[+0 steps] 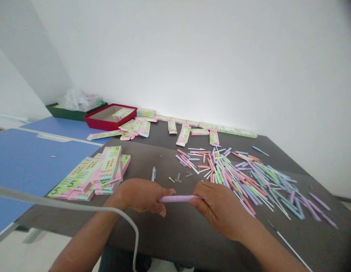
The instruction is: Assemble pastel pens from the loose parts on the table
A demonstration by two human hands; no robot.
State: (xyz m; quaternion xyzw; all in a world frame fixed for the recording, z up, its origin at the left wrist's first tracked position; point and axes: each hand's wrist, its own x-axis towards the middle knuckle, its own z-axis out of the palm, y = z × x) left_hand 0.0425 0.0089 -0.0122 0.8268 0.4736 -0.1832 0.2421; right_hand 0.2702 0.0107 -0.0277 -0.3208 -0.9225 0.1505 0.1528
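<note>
A purple pen (179, 198) lies level between my two hands, just above the dark table. My left hand (145, 197) is closed on its left end, thumb and fingers pinching the barrel. On the other end my right hand (216, 206) grips it, with the thumb below. A seam shows near the middle of the barrel. Behind my hands are a small pale blue pen part (153, 174), a green clip (171, 180) and several clear small pieces (178, 176). Close to my right hand spreads a large heap of pastel pen parts and white refills (229, 168).
Stacked pink and green boxes (107, 164) stand at the left. Behind them are a red tray (101, 122), a green tray (67, 113) with a plastic bag, and more flat boxes (183, 134) along the wall. A white cable (79, 207) crosses in front of my left forearm.
</note>
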